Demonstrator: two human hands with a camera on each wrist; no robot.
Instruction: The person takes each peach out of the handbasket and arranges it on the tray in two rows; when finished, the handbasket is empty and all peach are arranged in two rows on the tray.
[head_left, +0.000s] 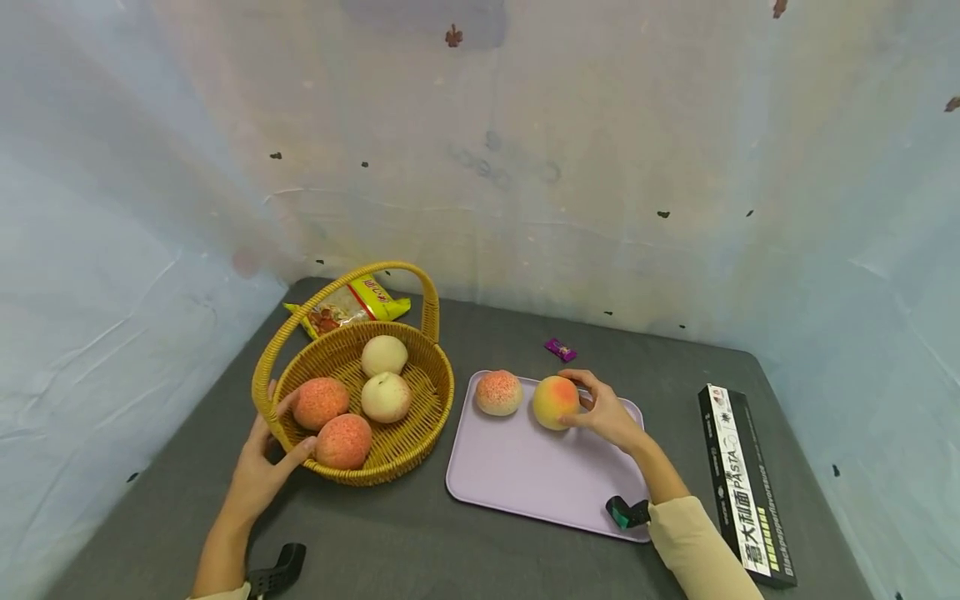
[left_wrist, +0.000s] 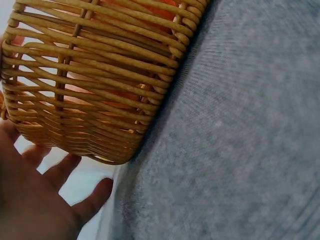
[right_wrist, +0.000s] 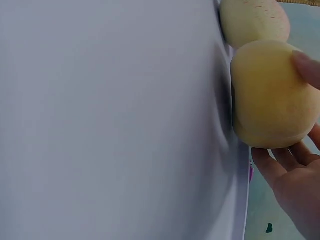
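A yellow wicker basket (head_left: 431, 433) holds two pinkish-red peaches (head_left: 321, 403) and two pale cream ones (head_left: 386, 397). My left hand (head_left: 258, 475) holds the near-left rim, thumb and a finger over the edge beside the red fruit. In the left wrist view, other fingers of that hand (left_wrist: 35, 195) spread outside the basket's woven wall (left_wrist: 100, 75). My right hand (head_left: 607, 417) grips a yellow-orange peach (head_left: 555, 402) at the back of a lilac tray (head_left: 540, 475). The right wrist view has thumb and fingers around that peach (right_wrist: 272, 95). Left of it on the tray sits a speckled peach (head_left: 498, 392).
A yellow snack bag (head_left: 360, 304) lies behind the basket. A small purple wrapped sweet (head_left: 560, 349) is behind the tray. To the right lies a long black pasta box (head_left: 746, 483). Light sheeting (head_left: 480, 167) hangs behind the grey table (head_left: 390, 533).
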